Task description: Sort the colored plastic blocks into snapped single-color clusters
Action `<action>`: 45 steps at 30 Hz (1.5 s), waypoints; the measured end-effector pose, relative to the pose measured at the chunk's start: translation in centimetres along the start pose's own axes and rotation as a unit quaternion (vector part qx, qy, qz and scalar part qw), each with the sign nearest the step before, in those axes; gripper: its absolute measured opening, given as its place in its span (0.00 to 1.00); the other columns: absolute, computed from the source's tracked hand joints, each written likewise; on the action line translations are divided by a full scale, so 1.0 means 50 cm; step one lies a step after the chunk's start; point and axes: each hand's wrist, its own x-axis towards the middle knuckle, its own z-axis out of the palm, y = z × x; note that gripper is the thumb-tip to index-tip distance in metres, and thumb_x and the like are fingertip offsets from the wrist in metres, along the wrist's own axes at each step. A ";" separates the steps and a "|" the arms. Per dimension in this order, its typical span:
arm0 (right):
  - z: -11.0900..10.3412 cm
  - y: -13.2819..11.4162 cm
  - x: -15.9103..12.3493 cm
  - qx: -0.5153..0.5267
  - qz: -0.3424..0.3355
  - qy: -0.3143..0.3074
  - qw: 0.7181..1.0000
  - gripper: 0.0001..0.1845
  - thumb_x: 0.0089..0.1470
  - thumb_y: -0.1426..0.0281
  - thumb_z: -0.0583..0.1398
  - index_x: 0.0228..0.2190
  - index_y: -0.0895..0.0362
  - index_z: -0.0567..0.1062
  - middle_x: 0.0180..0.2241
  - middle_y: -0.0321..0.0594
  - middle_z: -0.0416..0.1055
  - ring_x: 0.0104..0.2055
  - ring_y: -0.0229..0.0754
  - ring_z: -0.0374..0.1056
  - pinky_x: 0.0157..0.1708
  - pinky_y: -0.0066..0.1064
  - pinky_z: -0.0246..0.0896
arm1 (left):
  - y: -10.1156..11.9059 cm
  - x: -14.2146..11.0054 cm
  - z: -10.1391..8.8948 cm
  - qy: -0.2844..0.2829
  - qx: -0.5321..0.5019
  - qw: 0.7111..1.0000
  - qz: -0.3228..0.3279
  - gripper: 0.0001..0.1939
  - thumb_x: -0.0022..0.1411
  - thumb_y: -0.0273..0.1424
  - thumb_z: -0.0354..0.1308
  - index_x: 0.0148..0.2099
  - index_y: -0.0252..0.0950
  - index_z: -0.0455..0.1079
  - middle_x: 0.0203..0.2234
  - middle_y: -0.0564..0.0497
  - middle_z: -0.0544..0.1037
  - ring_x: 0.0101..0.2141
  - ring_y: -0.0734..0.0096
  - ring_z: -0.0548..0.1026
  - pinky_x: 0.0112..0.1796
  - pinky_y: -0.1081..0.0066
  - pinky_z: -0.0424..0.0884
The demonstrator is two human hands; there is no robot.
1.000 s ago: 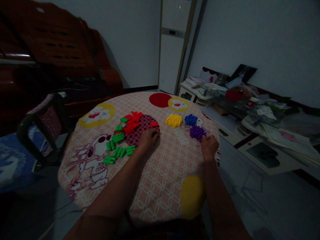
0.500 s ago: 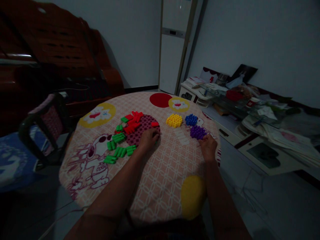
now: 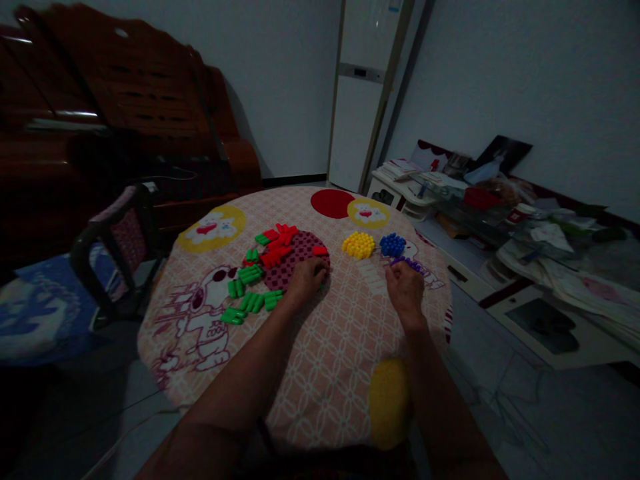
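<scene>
My left hand [image 3: 306, 279] rests near the right edge of a dark checked circle on the tablecloth. Its fingers are curled together, and what they hold, if anything, is hidden. Just beyond it lies a single red piece [image 3: 321, 251]. My right hand [image 3: 405, 292] is closed in front of the purple bead heap [image 3: 411, 264], covering most of it; I cannot make out anything in the fingers. Behind it sit a blue bead heap [image 3: 393, 245] and a yellow bead heap [image 3: 358, 245]. Left of my left hand are red pieces [image 3: 276, 255] and ribbed green pieces [image 3: 250, 274].
The round table has a patterned tablecloth [image 3: 320, 373]. A chair [image 3: 125, 247] stands at its left, with a wooden bench [image 3: 150, 100] behind. On the right, a low cabinet [image 3: 480, 267] carries papers and clutter. A tall white unit [image 3: 357, 127] stands in the far corner.
My right hand has moved left from the purple heap's near right edge and now covers most of that heap. My left hand stays in place. The whole view has shifted slightly.
</scene>
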 end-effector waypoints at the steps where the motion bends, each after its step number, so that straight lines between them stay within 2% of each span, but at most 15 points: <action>1: 0.006 -0.014 0.011 0.001 -0.014 -0.024 1.000 0.13 0.60 0.66 0.56 0.29 0.57 0.76 0.29 0.43 0.77 0.30 0.42 0.69 0.33 0.31 0.54 | 0.001 0.001 -0.003 0.006 -0.002 1.000 -0.001 0.11 0.57 0.25 0.55 0.38 0.38 0.78 0.35 0.47 0.83 0.36 0.61 0.78 0.44 0.62 0.73; 7: 0.067 -0.079 0.062 -0.022 -0.053 -0.159 0.986 0.13 0.60 0.69 0.58 0.29 0.59 0.80 0.33 0.46 0.79 0.35 0.42 0.72 0.34 0.29 0.55 | -0.017 0.007 -0.031 0.103 0.045 0.993 -0.045 0.12 0.58 0.26 0.55 0.41 0.36 0.78 0.38 0.46 0.83 0.39 0.60 0.78 0.45 0.62 0.73; 9: 0.094 -0.089 0.059 -0.024 -0.045 -0.184 0.982 0.13 0.60 0.68 0.57 0.30 0.58 0.81 0.34 0.47 0.80 0.36 0.42 0.72 0.34 0.29 0.55 | -0.031 0.012 -0.039 0.120 0.062 0.989 -0.061 0.13 0.59 0.26 0.55 0.42 0.36 0.78 0.37 0.46 0.82 0.39 0.60 0.78 0.45 0.63 0.73; 12: 0.128 -0.092 0.042 -0.023 -0.029 -0.188 0.981 0.13 0.62 0.67 0.57 0.33 0.56 0.81 0.36 0.45 0.80 0.37 0.42 0.73 0.34 0.29 0.55 | -0.047 0.027 -0.044 0.122 0.072 0.988 -0.063 0.13 0.61 0.27 0.55 0.45 0.35 0.78 0.40 0.45 0.82 0.42 0.60 0.78 0.47 0.62 0.73; 15: 0.143 -0.084 0.030 -0.018 -0.026 -0.176 0.984 0.12 0.62 0.65 0.57 0.34 0.55 0.81 0.37 0.44 0.80 0.37 0.42 0.73 0.34 0.28 0.55 | -0.047 0.058 -0.040 0.102 0.088 0.989 -0.060 0.16 0.64 0.29 0.53 0.50 0.33 0.77 0.46 0.41 0.81 0.46 0.57 0.78 0.50 0.59 0.72; 20: 0.145 -0.071 0.029 0.017 -0.034 -0.175 0.984 0.12 0.62 0.65 0.57 0.33 0.55 0.80 0.35 0.42 0.80 0.36 0.41 0.72 0.34 0.28 0.55 | -0.027 0.107 -0.026 -0.001 0.154 0.986 -0.059 0.16 0.65 0.30 0.55 0.52 0.33 0.76 0.50 0.39 0.79 0.51 0.54 0.76 0.54 0.58 0.69; 24: 0.143 -0.065 0.026 0.067 -0.024 -0.164 0.984 0.12 0.60 0.65 0.58 0.31 0.55 0.80 0.33 0.41 0.79 0.36 0.41 0.72 0.34 0.28 0.55 | -0.018 0.109 -0.017 -0.019 0.157 0.985 -0.064 0.17 0.56 0.28 0.63 0.49 0.33 0.75 0.46 0.40 0.80 0.47 0.54 0.77 0.50 0.61 0.71; 26: 0.142 -0.065 0.023 0.097 -0.016 -0.157 0.983 0.12 0.60 0.65 0.58 0.31 0.55 0.80 0.32 0.40 0.79 0.35 0.40 0.72 0.34 0.27 0.56 | -0.014 0.100 -0.016 -0.010 0.136 0.989 -0.065 0.17 0.52 0.25 0.64 0.47 0.33 0.73 0.43 0.42 0.81 0.43 0.57 0.78 0.46 0.63 0.72; 31: 0.144 -0.066 0.022 0.212 0.006 -0.163 0.964 0.14 0.58 0.61 0.59 0.31 0.56 0.80 0.28 0.37 0.78 0.32 0.39 0.71 0.33 0.26 0.59 | 0.019 0.074 -0.005 0.016 0.039 0.999 -0.021 0.07 0.54 0.24 0.59 0.38 0.35 0.71 0.34 0.48 0.80 0.34 0.66 0.76 0.38 0.68 0.71; 34: 0.146 -0.064 0.020 0.300 0.022 -0.188 0.935 0.15 0.56 0.60 0.58 0.33 0.58 0.80 0.27 0.36 0.76 0.30 0.39 0.71 0.30 0.26 0.61 | 0.049 0.057 0.020 -0.010 -0.048 0.999 0.012 0.05 0.55 0.25 0.58 0.37 0.36 0.69 0.33 0.50 0.79 0.32 0.70 0.76 0.35 0.71 0.71; 37: 0.139 -0.056 0.018 0.335 0.052 -0.211 0.917 0.15 0.54 0.60 0.58 0.31 0.58 0.79 0.25 0.35 0.74 0.26 0.39 0.69 0.26 0.26 0.61 | 0.073 0.041 0.056 -0.039 -0.108 0.993 0.017 0.05 0.57 0.26 0.57 0.38 0.36 0.69 0.32 0.52 0.79 0.30 0.72 0.76 0.32 0.73 0.70; 39: 0.126 -0.047 0.017 0.301 0.062 -0.196 0.931 0.14 0.53 0.60 0.59 0.29 0.58 0.79 0.24 0.36 0.74 0.25 0.39 0.69 0.25 0.27 0.60 | 0.082 0.035 0.075 -0.047 -0.105 0.993 0.014 0.06 0.58 0.26 0.56 0.39 0.36 0.70 0.30 0.52 0.79 0.29 0.72 0.75 0.32 0.73 0.70; 41: 0.108 -0.037 0.017 0.221 0.053 -0.143 0.963 0.14 0.53 0.60 0.60 0.28 0.58 0.78 0.25 0.39 0.75 0.27 0.40 0.69 0.27 0.28 0.59 | 0.081 0.038 0.076 -0.050 -0.068 0.996 0.030 0.08 0.57 0.26 0.57 0.41 0.35 0.72 0.33 0.50 0.80 0.32 0.70 0.76 0.35 0.71 0.72; 43: 0.092 -0.028 0.018 0.117 0.042 -0.084 0.989 0.14 0.55 0.61 0.60 0.28 0.57 0.78 0.27 0.42 0.76 0.29 0.42 0.69 0.30 0.29 0.58 | 0.069 0.047 0.055 -0.041 -0.011 0.998 0.054 0.12 0.57 0.24 0.57 0.45 0.35 0.74 0.39 0.46 0.81 0.39 0.65 0.78 0.43 0.67 0.73; 45: 0.082 -0.022 0.019 0.025 0.045 -0.053 0.997 0.14 0.57 0.61 0.59 0.30 0.57 0.78 0.29 0.45 0.77 0.31 0.43 0.70 0.32 0.30 0.57 | 0.049 0.057 0.013 -0.012 0.046 0.997 0.055 0.16 0.57 0.23 0.57 0.48 0.35 0.74 0.46 0.43 0.80 0.46 0.61 0.77 0.50 0.63 0.71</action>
